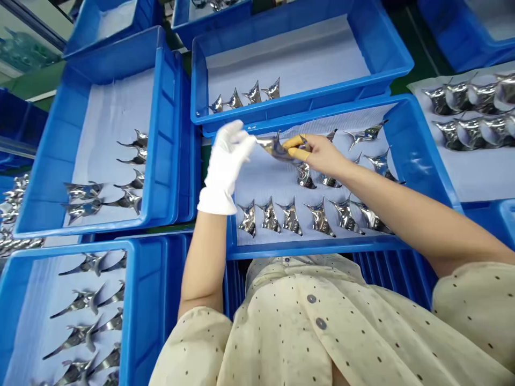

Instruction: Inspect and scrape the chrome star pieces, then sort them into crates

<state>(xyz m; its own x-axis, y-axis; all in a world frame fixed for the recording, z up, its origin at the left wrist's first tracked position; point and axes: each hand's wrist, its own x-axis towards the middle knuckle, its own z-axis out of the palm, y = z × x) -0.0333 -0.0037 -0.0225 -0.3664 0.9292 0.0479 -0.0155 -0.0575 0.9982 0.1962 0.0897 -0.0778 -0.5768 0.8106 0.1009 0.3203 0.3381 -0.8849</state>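
My right hand [316, 153], bare with yellow finger cots, pinches a polished, curved steel part [276, 146] between thumb and forefinger. My left hand [225, 161], in a white glove, reaches in from the other side, its fingertips at the part's thin pointed end. Both hands are above a blue plastic tray [317, 247] lined with pale blue-white padding. Several similar shiny parts [292, 217] stand in a row along the tray's near side, and more lie beyond my right hand. My right forearm hides part of the tray.
More blue trays [120, 134] surround this one, holding rows of the same steel parts on padding. A white sheet [462, 177] at the right carries several more parts. My dotted cream garment [314, 327] fills the bottom of the view.
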